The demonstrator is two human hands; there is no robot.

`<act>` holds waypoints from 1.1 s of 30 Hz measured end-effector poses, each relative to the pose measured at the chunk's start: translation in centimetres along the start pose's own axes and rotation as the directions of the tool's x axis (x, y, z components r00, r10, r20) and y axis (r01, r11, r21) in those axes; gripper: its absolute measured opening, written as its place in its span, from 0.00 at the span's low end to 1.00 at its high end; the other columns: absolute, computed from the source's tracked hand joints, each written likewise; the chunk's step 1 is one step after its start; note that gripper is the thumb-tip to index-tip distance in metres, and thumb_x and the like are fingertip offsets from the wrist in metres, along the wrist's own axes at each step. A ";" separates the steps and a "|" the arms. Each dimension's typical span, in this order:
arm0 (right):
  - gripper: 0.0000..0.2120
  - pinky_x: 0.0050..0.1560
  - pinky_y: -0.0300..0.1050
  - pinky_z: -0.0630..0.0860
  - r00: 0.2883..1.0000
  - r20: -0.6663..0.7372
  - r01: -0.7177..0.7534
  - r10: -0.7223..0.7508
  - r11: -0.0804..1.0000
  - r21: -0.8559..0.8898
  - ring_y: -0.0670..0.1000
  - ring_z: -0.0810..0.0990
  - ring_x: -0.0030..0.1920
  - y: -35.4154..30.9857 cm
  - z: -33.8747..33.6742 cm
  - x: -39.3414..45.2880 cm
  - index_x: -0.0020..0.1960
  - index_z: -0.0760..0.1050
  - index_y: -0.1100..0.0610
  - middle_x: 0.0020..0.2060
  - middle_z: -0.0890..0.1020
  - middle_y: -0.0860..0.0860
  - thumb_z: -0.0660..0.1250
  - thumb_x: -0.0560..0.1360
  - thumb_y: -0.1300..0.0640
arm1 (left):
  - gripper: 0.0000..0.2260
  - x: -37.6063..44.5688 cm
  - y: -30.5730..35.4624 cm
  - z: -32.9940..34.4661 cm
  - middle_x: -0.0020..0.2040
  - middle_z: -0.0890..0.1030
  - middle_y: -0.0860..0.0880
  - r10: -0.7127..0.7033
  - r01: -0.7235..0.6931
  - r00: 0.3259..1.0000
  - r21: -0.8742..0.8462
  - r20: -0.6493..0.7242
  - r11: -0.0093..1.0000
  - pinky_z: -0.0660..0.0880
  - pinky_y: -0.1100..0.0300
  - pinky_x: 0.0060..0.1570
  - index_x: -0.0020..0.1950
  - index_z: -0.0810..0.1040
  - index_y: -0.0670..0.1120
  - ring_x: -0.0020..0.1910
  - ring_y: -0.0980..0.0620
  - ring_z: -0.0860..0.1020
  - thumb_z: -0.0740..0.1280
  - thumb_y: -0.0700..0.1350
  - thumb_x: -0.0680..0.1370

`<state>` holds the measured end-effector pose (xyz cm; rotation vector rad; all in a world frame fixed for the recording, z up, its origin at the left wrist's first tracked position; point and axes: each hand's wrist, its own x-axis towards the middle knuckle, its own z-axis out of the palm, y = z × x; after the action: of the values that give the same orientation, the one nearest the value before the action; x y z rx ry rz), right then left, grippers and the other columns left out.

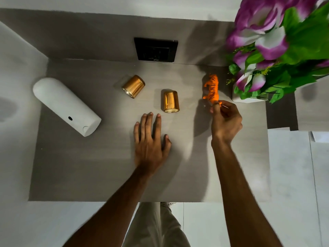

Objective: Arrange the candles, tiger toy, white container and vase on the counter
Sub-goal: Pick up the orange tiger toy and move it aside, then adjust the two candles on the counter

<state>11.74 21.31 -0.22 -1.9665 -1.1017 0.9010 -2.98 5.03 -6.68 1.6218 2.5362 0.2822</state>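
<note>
Two gold candle jars lie on their sides on the grey counter (89, 166): one (133, 86) at centre left, the other (170, 101) just right of it. A white container (65, 106) lies tipped over at the left. The orange striped tiger toy (211, 90) is at the right, and my right hand (225, 120) pinches its near end between thumb and fingers. My left hand (151, 141) rests flat on the counter with fingers spread, just below the right candle and holding nothing. A white vase (249, 99) with purple flowers and green leaves stands at the far right.
A black wall socket plate (155, 49) sits on the back wall behind the candles. A second grey surface (311, 107) is at the right beyond the vase. The counter's front edge runs near my legs, with pale floor tiles below.
</note>
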 end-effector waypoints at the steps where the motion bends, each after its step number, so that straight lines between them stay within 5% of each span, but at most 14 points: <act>1: 0.10 0.60 0.51 0.85 1.000 0.011 0.010 -0.010 1.000 -0.020 0.48 0.89 0.48 -0.1 0.1 0.1 0.56 0.86 0.51 0.46 0.90 0.49 0.76 0.77 0.47 | 0.32 0.0 0.0 0.1 0.86 0.61 0.42 -0.001 0.001 1.000 -0.007 -0.006 1.000 0.61 0.38 0.85 0.87 0.57 0.47 0.87 0.41 0.59 0.53 0.59 0.84; 7: 0.20 0.53 0.31 0.78 0.940 -0.121 0.309 -0.318 0.947 -0.092 0.47 0.80 0.56 -0.1 -0.4 -3.8 0.67 0.79 0.56 0.60 0.82 0.55 0.72 0.79 0.48 | 0.29 0.1 -0.3 0.4 0.85 0.64 0.42 0.012 -0.016 0.998 -0.074 -0.057 0.997 0.60 0.39 0.85 0.84 0.63 0.47 0.86 0.42 0.61 0.57 0.56 0.84; 9: 0.20 0.54 0.35 0.77 0.901 -0.024 0.425 -0.432 0.894 -0.139 0.51 0.81 0.56 -0.2 0.0 -6.1 0.67 0.78 0.59 0.60 0.81 0.57 0.71 0.80 0.48 | 0.26 -0.1 -0.6 -0.2 0.83 0.69 0.41 -0.033 0.017 0.992 -0.132 -0.123 0.991 0.64 0.36 0.82 0.82 0.69 0.46 0.84 0.41 0.66 0.58 0.52 0.84; 12: 0.26 0.59 0.53 0.83 0.891 0.240 0.435 -0.385 0.876 -0.207 0.55 0.81 0.63 -0.9 1.8 -8.2 0.71 0.74 0.58 0.65 0.80 0.57 0.71 0.81 0.43 | 0.23 0.4 -1.1 -1.8 0.79 0.73 0.40 -0.201 0.142 0.951 -0.247 -0.235 0.959 0.68 0.34 0.79 0.79 0.73 0.45 0.81 0.40 0.69 0.60 0.48 0.84; 15: 0.35 0.60 0.52 0.80 0.874 0.365 0.435 -0.320 0.851 -0.295 0.57 0.79 0.67 -1.6 4.3 -8.8 0.74 0.69 0.56 0.68 0.77 0.57 0.74 0.77 0.37 | 0.24 3.9 -1.9 -3.6 0.78 0.74 0.39 -0.348 0.232 0.867 -0.328 -0.358 0.916 0.73 0.38 0.75 0.79 0.72 0.42 0.78 0.40 0.72 0.64 0.49 0.84; 20: 0.36 0.65 0.61 0.81 0.900 0.351 0.396 -0.259 0.821 -0.410 0.60 0.79 0.66 -2.2 7.1 -8.2 0.72 0.67 0.58 0.67 0.78 0.59 0.75 0.76 0.37 | 0.36 10.6 -3.9 -5.4 0.82 0.67 0.38 -0.435 0.393 0.893 -0.278 -0.110 0.877 0.69 0.41 0.79 0.86 0.57 0.44 0.80 0.39 0.69 0.64 0.59 0.84; 27: 0.28 0.58 0.56 0.84 0.858 0.345 0.490 -0.379 0.805 -0.335 0.60 0.80 0.64 -4.0 7.1 -6.2 0.74 0.71 0.57 0.69 0.75 0.59 0.76 0.78 0.51 | 0.28 13.1 -5.7 -7.6 0.78 0.69 0.39 -0.322 0.302 0.947 -0.321 -0.008 0.898 0.82 0.39 0.66 0.82 0.66 0.50 0.71 0.37 0.77 0.70 0.49 0.83; 33: 0.34 0.64 0.61 0.83 0.863 0.309 0.497 -0.399 0.780 -0.380 0.60 0.78 0.71 -6.0 8.7 -4.2 0.78 0.67 0.57 0.72 0.77 0.59 0.76 0.78 0.49 | 0.28 14.8 -5.4 -9.9 0.72 0.74 0.41 -0.248 0.246 0.968 -0.247 0.027 0.937 0.82 0.41 0.63 0.77 0.71 0.51 0.66 0.38 0.79 0.75 0.49 0.79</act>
<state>0.51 21.94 1.24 -1.8349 -1.9580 0.6337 -15.94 15.33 1.84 1.2002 2.5489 0.5521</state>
